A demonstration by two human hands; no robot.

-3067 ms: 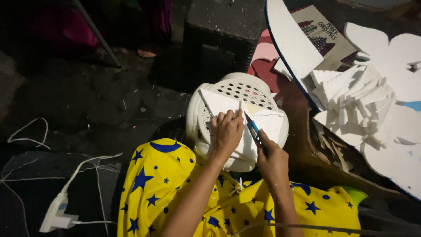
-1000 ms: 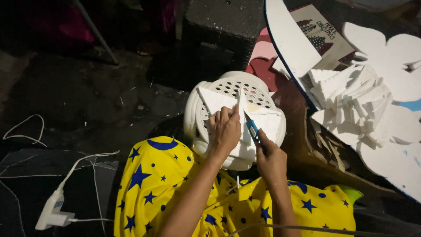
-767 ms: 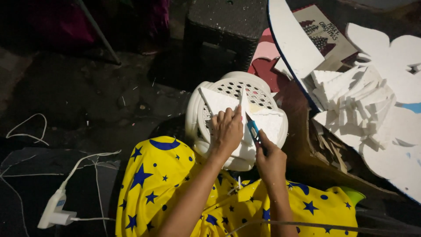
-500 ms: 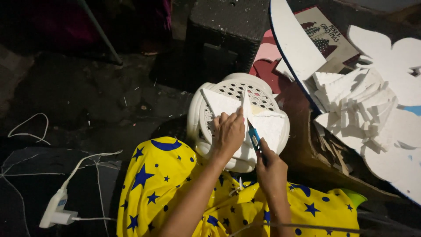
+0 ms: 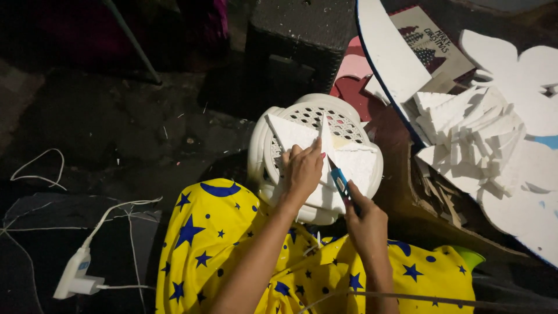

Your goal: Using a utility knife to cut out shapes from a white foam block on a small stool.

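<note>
Two hands work on one white stool (image 5: 273,174). One left hand (image 5: 302,170) presses flat on one white foam piece (image 5: 354,166) lying on top. One right hand (image 5: 366,221) grips one blue knife (image 5: 340,181) tight, blade touching the foam.

The floor (image 5: 116,134) is dark, rough and littered with small pale scraps, lit only dimly from above. A dark woven box (image 5: 296,40) stands at the top, with a thin pole (image 5: 132,40) slanting to its left. White cables (image 5: 40,174) and a white plug adapter (image 5: 75,273) lie at lower left on a grey mat (image 5: 35,256).
</note>
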